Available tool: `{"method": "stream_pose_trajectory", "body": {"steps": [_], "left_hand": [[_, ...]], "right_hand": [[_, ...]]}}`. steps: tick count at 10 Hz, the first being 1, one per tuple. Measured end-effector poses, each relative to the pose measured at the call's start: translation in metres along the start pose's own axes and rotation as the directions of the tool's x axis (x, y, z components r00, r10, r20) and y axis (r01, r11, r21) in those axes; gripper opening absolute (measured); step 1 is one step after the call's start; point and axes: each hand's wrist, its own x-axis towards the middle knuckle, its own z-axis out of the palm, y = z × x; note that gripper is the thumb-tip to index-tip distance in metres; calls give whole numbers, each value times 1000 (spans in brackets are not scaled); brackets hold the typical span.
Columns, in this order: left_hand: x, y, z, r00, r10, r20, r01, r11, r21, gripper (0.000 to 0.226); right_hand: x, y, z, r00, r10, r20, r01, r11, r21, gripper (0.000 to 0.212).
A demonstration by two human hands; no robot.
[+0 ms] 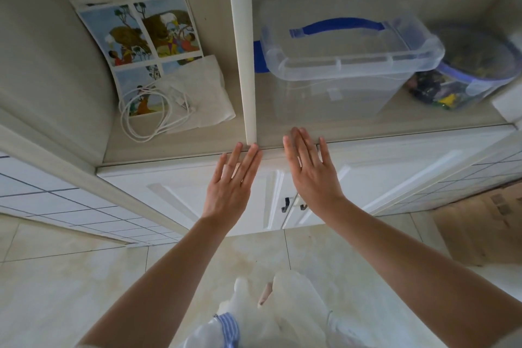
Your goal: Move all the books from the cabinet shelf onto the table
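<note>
From the head camera we look down at a cabinet shelf (175, 147) with both our bare hands stretched toward its front edge. The one book we can see is a thin picture book (141, 45) with cartoon panels on its cover, lying flat at the back left of the left compartment. It sits well apart from both hands, up and to the left of them, beyond the white vertical divider (243, 51).

A coiled white cable (152, 113) lies across the book's near corner, and a white cloth or paper sheet (203, 93) overlaps its right lower edge.

Our left hand (230, 186) is flat and spread open, fingers straight, its fingertips reaching the shelf's front lip just at the foot of the divider; it holds nothing. Our right hand (310, 175) is likewise open and flat, fingers together, tips over the front edge of the right compartment, empty as well. Whether either hand actually presses on the edge we cannot tell.

In the right compartment stands a clear plastic storage box (347, 65) with a blue handle, and beside it to the right a smaller clear tub (463, 76) with mixed small items.
</note>
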Motion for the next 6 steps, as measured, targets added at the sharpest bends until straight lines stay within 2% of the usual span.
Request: {"method": "stream_pose_trajectory", "body": {"steps": [1, 2, 3, 4, 5, 6], "left_hand": [[0, -7, -2, 999, 53, 10, -53, 999, 7, 83], [0, -8, -3, 997, 76, 29, -76, 997, 4, 80], [1, -8, -6, 997, 77, 28, -77, 997, -5, 79], [3, -8, -12, 997, 75, 31, -73, 995, -65, 78], [3, -7, -20, 998, 66, 19, -63, 988, -144, 74], [5, -5, -33, 999, 33, 23, -28, 980, -196, 64]], "right_hand": [[1, 1, 5, 998, -19, -57, 18, 1000, -13, 47], [1, 0, 7, 999, -6, -47, 6, 1000, -13, 46], [2, 0, 6, 1000, 5, -1, -5, 1000, -3, 46], [2, 3, -4, 996, -11, 85, 8, 999, 34, 54], [1, 6, -18, 984, -25, 179, 12, 997, 70, 71], [-9, 4, -36, 962, 30, 271, -54, 995, 80, 76]]}}
